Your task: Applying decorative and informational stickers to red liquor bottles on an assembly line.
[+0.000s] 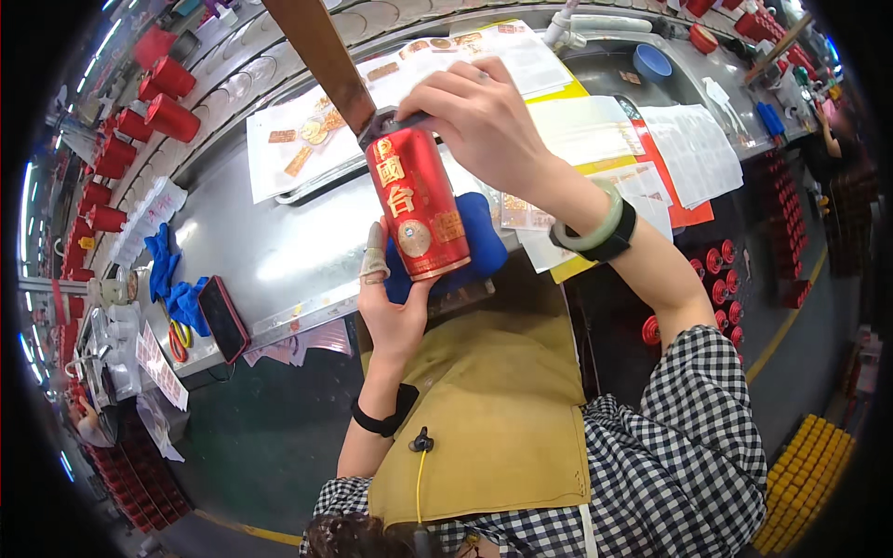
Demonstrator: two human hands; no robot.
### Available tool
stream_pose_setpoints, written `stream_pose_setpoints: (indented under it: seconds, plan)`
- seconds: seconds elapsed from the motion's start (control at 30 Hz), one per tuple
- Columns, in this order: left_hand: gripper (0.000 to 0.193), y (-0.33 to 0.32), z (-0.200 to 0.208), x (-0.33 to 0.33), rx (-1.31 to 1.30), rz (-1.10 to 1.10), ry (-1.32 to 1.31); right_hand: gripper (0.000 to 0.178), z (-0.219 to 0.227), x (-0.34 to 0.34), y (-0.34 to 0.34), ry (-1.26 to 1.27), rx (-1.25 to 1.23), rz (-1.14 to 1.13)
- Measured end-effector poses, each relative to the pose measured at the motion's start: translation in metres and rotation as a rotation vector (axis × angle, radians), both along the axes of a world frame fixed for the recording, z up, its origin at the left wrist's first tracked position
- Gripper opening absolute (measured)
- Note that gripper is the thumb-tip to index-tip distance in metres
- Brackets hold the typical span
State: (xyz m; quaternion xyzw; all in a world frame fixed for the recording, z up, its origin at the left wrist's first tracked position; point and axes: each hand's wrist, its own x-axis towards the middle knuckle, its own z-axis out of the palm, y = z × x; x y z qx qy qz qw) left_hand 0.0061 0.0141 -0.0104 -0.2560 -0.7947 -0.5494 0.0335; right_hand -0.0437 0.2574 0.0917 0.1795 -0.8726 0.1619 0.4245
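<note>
A red bottle (437,191) with gold lettering and a gold emblem leans over the near edge of the metal worktable. My left hand (392,316) is closed round its lower left side, thumb at the base and finger covers on some fingers. Above the bottle's top, my right hand (484,116) is closed in a pinch at a dark piece by the neck; what the fingers hold is mostly hidden. A brown bar (321,56) comes down to the bottle's top. Behind the bottle's lower part lies a blue cloth pad (486,244).
Sheets of gold and red stickers (298,139) cover the far table. To the left lie a phone (223,318), scissors (179,340) and blue cloths (177,288). Red cups (172,117) line a conveyor beyond. A blue bowl (652,62) sits at the back right.
</note>
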Motion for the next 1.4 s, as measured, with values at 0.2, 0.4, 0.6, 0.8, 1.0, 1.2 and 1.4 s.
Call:
stream_pose_setpoints:
  seconds: [0.2,0.4,0.6,0.8,1.0,1.2,1.4]
  plan:
    - [0.088,-0.005,-0.005,-0.003,-0.038,-0.018,0.018,0.016,-0.026,0.040,-0.004,-0.113,-0.124,0.054]
    - [0.106,-0.006,0.022,-0.010,-0.073,-0.086,0.043,0.017,-0.029,0.084,-0.010,-0.244,-0.071,0.171]
    - [0.095,0.008,0.046,-0.037,-0.434,-0.113,0.430,0.022,-0.008,0.095,-0.001,-0.252,-0.321,0.026]
    - [0.093,0.003,0.050,-0.032,-0.485,-0.142,0.508,0.026,-0.025,0.114,-0.010,-0.259,-0.445,-0.074]
    - [0.090,0.011,0.063,-0.040,-0.558,-0.135,0.525,0.022,-0.034,0.122,-0.026,-0.271,-0.668,-0.173]
    - [0.086,0.013,0.062,-0.041,-0.542,-0.113,0.537,0.022,-0.033,0.129,-0.033,-0.274,-0.767,-0.157]
    - [0.081,0.006,0.060,-0.024,-0.539,-0.162,0.457,0.027,-0.039,0.129,-0.029,-0.325,-0.778,-0.178]
